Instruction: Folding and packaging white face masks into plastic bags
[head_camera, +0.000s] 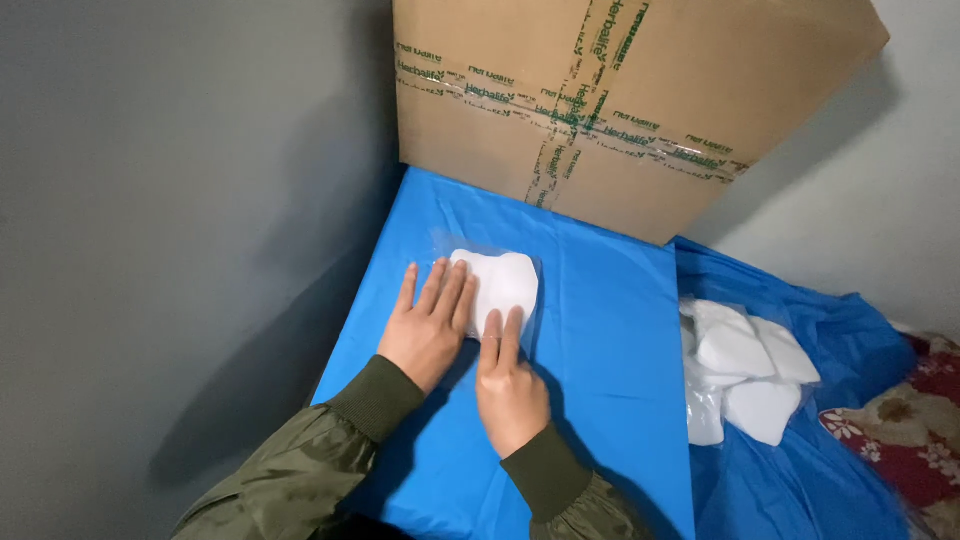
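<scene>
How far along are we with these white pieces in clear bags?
Looks done: a pile of bagged white pieces lies off to the right on the blue sheet. In hand: left hand and right hand press flat on one bagged white piece. Left: no unbagged pieces show, so the remainder cannot be judged.

Glossy clear plastic pouch (497, 285), smooth blue plastic sheet (600, 330), matt cardboard box (620, 100)
</scene>
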